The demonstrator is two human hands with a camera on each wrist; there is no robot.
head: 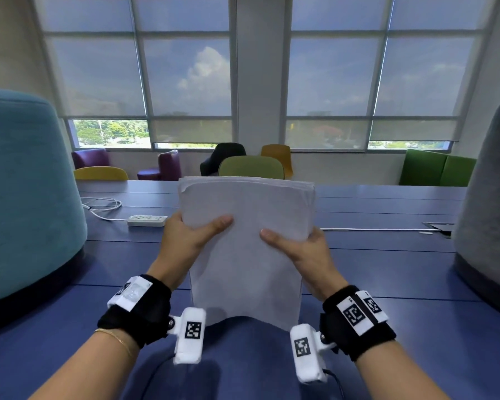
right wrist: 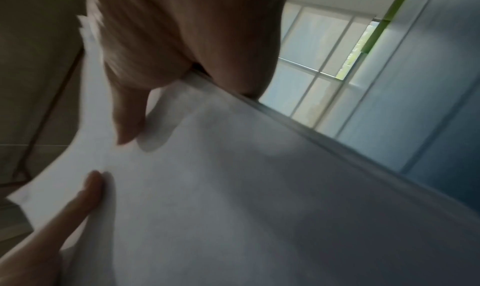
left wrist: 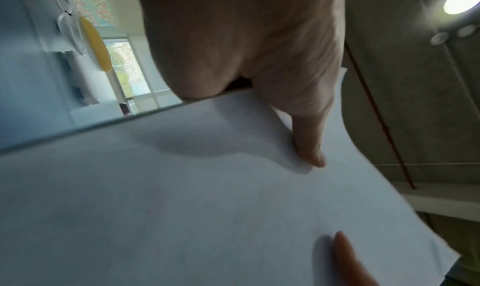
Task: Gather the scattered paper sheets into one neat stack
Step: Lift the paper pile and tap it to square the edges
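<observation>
Head view: both hands hold one stack of white paper sheets upright over the blue table, approx. centre, bottom edge near the table surface; can't tell if it touches. Top edges are slightly uneven, w/ a few sheets fanned at the upper right corner. Left hand pinches the stack's left edge, thumb across the front, fingers behind. Right hand does the same on the right edge, thumb on the front face.

Left wrist view: thumb lies flat on the top sheet; the other hand's thumb tip shows lower down. Right wrist view is blurred but shows the same grip, mirrored.

Behind on the table: white power strip w/ its cable to the left, well apart from the stack.
</observation>
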